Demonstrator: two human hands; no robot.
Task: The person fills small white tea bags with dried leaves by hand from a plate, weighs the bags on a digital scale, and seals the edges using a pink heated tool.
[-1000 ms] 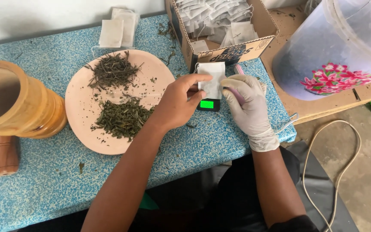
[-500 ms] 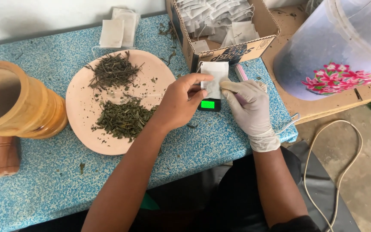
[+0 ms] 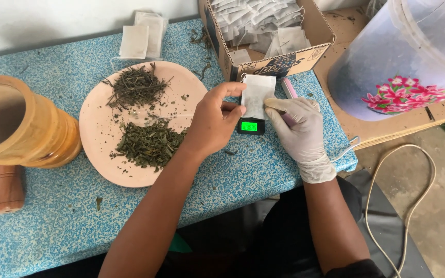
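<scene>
- Head view, the hands: the bare left hand [image 3: 215,121] has its grip closed on a small white filter bag [image 3: 257,95], forefinger at the bag's top left corner and thumb lower on the same edge.
- The gloved right hand [image 3: 300,126] lays its outstretched fingers against the bag's lower right edge. I cannot tell whether they pinch it or only steady it.
- The bag is upright just above a small black pocket scale [image 3: 250,126] with a lit green display, at the middle of the blue speckled table [image 3: 52,231]. Whether it touches the scale is unclear.
- The step in hand looks like handling the bag over the scale, with both hands on it.
- The bag looks thin and limp, so further handling calls for a light pinch at the edges and a level hold.
- Head view, the surroundings: left of the hands lies a pink plate [image 3: 99,128] with two heaps of dried green herbs [image 3: 148,144].
- At the far side stands a cardboard box [image 3: 284,56] full of similar white bags, with two more bags [image 3: 141,36] on the table's far edge.
- A wooden mortar [image 3: 21,128] and a pestle [image 3: 7,188] stand at the left edge.
- A flowered plastic bucket [image 3: 403,56] is at the right, off the table.
</scene>
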